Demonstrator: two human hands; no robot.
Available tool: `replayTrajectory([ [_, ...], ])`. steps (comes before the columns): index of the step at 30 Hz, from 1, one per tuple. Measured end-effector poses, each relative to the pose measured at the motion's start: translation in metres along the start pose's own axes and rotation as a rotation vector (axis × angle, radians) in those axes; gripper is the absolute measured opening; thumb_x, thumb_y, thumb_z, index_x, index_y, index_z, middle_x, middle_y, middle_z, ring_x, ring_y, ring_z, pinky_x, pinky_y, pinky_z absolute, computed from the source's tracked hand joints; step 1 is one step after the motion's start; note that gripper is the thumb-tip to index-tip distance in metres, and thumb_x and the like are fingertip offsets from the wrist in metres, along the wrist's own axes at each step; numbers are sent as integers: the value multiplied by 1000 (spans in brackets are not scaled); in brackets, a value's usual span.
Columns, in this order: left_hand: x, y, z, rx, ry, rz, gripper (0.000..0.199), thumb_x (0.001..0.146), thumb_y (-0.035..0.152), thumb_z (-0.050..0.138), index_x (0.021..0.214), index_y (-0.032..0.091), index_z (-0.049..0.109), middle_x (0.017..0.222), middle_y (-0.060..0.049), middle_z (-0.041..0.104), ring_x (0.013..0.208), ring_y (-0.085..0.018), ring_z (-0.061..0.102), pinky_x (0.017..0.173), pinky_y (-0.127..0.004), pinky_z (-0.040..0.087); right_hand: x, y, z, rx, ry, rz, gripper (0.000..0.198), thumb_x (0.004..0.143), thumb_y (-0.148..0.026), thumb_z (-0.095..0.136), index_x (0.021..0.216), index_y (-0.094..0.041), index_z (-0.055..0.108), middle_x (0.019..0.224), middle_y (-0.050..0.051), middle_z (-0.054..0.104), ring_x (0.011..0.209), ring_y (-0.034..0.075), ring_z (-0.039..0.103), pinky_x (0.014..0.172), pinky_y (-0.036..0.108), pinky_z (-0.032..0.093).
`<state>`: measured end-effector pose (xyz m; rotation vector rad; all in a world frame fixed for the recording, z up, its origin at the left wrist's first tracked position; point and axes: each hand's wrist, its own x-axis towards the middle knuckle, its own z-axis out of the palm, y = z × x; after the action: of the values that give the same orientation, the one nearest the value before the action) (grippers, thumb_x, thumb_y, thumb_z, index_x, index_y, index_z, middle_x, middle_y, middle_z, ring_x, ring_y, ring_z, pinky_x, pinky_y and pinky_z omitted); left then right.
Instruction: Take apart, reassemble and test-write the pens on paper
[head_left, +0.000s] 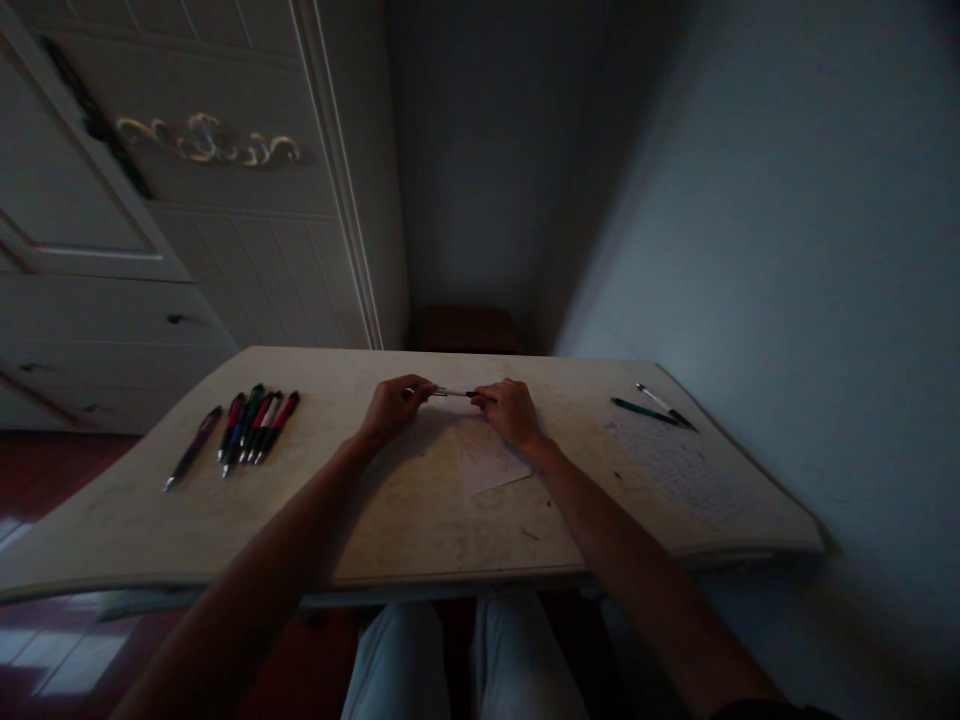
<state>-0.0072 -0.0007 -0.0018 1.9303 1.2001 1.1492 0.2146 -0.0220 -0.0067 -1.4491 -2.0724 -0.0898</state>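
A slim pen [454, 393] with a light barrel and a dark section lies level between my hands, just above the far half of the table. My left hand [394, 408] pinches its light left end, fingers closed. The dark right end sits in the closed fingers of my right hand [510, 408]. Whether the pen is in one piece or in parts, I cannot tell. Below my right hand, partly covered by it, a sheet of paper [491, 465] rests on the table.
On the left of the pale table [390, 530] lie several coloured pens [259, 428] with a purple-black pen [193, 448] beside them. At the right are a dark green pen [645, 411], a white-and-black pen [664, 404] and a written sheet [679, 470]. A wall [825, 250] borders the right.
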Motion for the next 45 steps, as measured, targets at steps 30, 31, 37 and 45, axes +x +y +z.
replayTrajectory([
  [30, -2, 5, -5, 118, -47, -46, 46, 89, 57, 45, 69, 18, 60, 43, 4, 47, 41, -12, 45, 45, -24, 33, 2, 9, -4, 91, 20, -6, 9, 81, -23, 75, 89, -27, 79, 86, 2, 78, 83, 20, 66, 81, 32, 42],
  [31, -1, 4, -5, 133, -39, -54, 50, 90, 58, 40, 67, 18, 58, 42, 4, 46, 40, -12, 45, 46, -24, 33, 2, 9, -4, 93, 22, 1, 9, 81, -22, 75, 88, -27, 79, 86, 2, 78, 83, 20, 66, 81, 32, 42],
  [37, 0, 1, -7, 177, -11, -14, 51, 92, 58, 38, 64, 20, 56, 44, 2, 50, 43, -14, 50, 51, -25, 37, 1, 14, -5, 106, 85, 45, 8, 81, -18, 74, 86, -24, 78, 86, 4, 76, 87, 21, 63, 83, 34, 40],
  [45, 4, -11, -12, 108, 26, -30, 30, 87, 47, 48, 79, 19, 58, 62, 2, 59, 43, -10, 51, 48, -22, 39, 3, 25, -9, 153, 125, 105, 13, 78, -13, 72, 83, -24, 75, 88, 3, 75, 90, 22, 61, 87, 37, 40],
])
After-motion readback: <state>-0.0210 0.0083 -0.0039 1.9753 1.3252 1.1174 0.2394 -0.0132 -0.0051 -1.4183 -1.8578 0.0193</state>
